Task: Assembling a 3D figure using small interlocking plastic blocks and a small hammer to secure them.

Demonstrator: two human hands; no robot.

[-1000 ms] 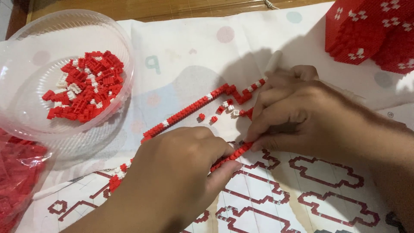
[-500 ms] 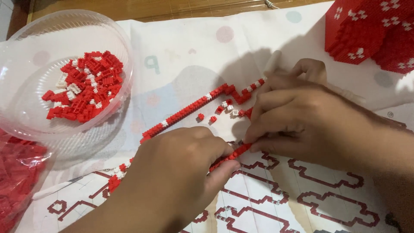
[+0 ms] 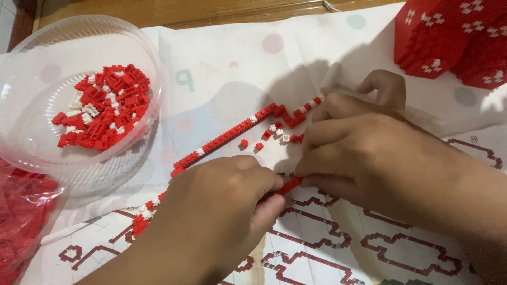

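A thin outline of tiny red and white bricks [image 3: 227, 138] lies on a printed sheet, running from lower left up to the centre. My left hand [image 3: 211, 216] covers its lower run and pinches a short red strip [image 3: 288, 186] at the fingertips. My right hand [image 3: 369, 153] meets it there, fingers curled down on the same red strip. Several loose red and white bricks [image 3: 272, 134] lie just above my hands, inside the outline.
A clear plastic bowl [image 3: 31, 142] at the left holds a heap of red and white bricks [image 3: 103, 105]. A red bag [image 3: 18, 221] sits below it. A built red block with white marks [image 3: 454, 37] stands at top right. A diagram sheet [image 3: 317, 253] lies underneath.
My right hand has slid a little down and left, closing on the red strip by my left fingertips. My left hand has hardly moved.
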